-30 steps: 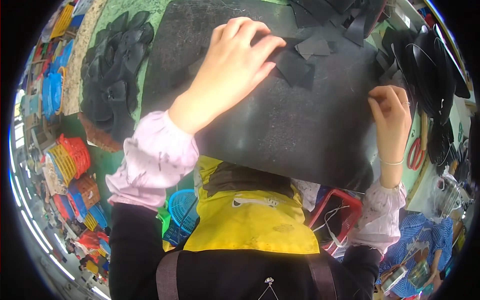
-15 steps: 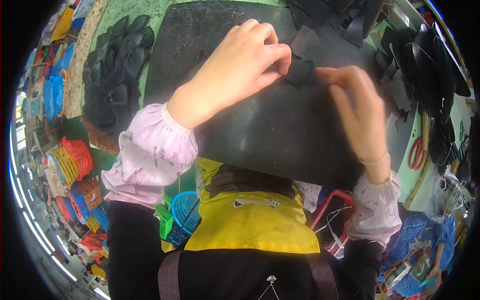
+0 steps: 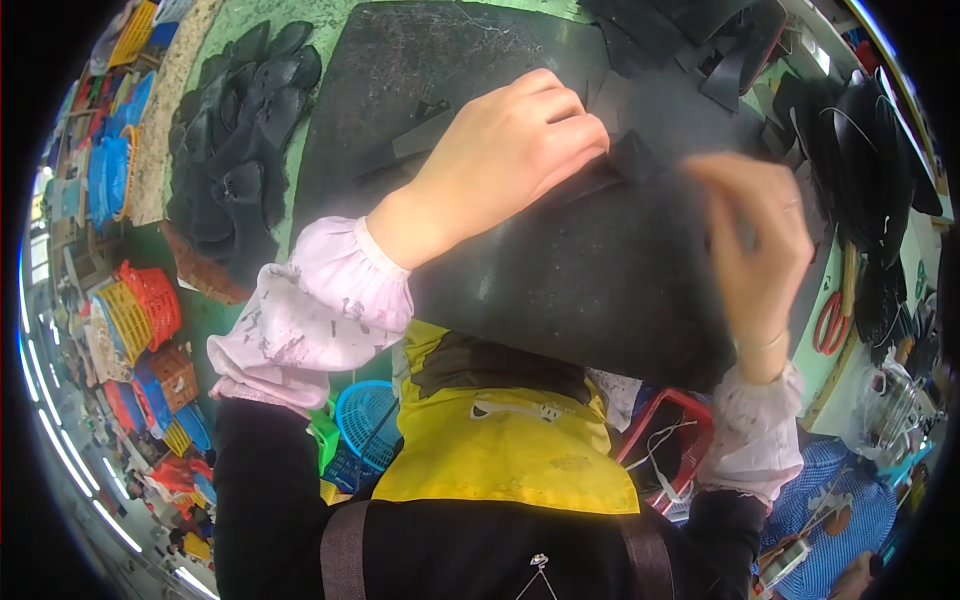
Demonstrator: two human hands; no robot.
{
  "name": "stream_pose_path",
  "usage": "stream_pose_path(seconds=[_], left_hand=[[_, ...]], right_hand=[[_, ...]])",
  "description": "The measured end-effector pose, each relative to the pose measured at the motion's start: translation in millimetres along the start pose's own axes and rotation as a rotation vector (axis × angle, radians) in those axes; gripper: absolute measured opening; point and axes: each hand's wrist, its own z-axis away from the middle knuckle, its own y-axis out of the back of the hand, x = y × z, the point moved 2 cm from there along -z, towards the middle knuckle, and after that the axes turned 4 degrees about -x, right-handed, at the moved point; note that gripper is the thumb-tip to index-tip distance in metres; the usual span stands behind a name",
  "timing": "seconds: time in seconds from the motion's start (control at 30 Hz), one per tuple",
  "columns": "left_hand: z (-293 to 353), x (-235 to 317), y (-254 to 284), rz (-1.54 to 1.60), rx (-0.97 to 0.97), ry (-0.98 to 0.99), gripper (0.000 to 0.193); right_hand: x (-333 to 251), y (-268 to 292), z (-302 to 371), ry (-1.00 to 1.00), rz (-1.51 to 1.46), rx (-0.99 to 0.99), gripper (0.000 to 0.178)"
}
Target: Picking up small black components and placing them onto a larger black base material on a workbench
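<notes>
My left hand (image 3: pixel 510 150) is over the middle of a dark work board (image 3: pixel 560 290), its fingers curled and closed. They pinch the edge of a thin, flat black piece (image 3: pixel 632 155), which looks like cut leather or sheet material. Much of that piece is covered by the hand. To its right, apart from the piece, my right hand (image 3: pixel 757 235) hangs above the board. Motion smears its bent fingers, so whether they hold anything is unclear. A dark grey strip (image 3: pixel 422 136) lies on the board beside my left wrist.
A heap of black shaped pieces (image 3: pixel 240 160) is at the left. More black scraps (image 3: pixel 700 45) lie at the far right, near a black bundle (image 3: pixel 860 150). Red-handled scissors (image 3: pixel 831 323) rest at the right edge. Blue (image 3: pixel 368 425) and red baskets (image 3: pixel 665 430) stand below.
My right hand has moved right and slightly nearer, away from the black piece. My left hand has shifted a little right and nearer, still pinching. The view has shifted slightly.
</notes>
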Motion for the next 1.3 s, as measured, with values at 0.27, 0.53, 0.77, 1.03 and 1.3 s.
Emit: stream_pose_path(seconds=[0.27, 0.53, 0.77, 1.03, 1.3], left_hand=[[-7.9, -14.8, -2.0, 0.345, 0.022, 0.328, 0.019], [0.2, -27.2, 14.7, 0.654, -0.068, 0.426, 0.022], [13.6, -8.1, 7.9, 0.398, -0.045, 0.239, 0.015], [16.3, -8.5, 14.5, 0.694, 0.309, 0.495, 0.012], [28.6, 2.5, 15.4, 0.824, 0.307, 0.531, 0.012]], right_hand=[[-57.3, -35.7, 10.6, 0.082, -0.058, -0.217, 0.052], [-36.3, -33.2, 10.8, -0.029, -0.301, -0.094, 0.032], [-7.6, -42.5, -16.0, -0.051, -0.133, 0.069, 0.032], [-15.5, -49.7, -5.8, -0.024, -0.104, 0.075, 0.021], [-16.7, -28.0, -6.9, -0.160, -0.508, -0.046, 0.066]])
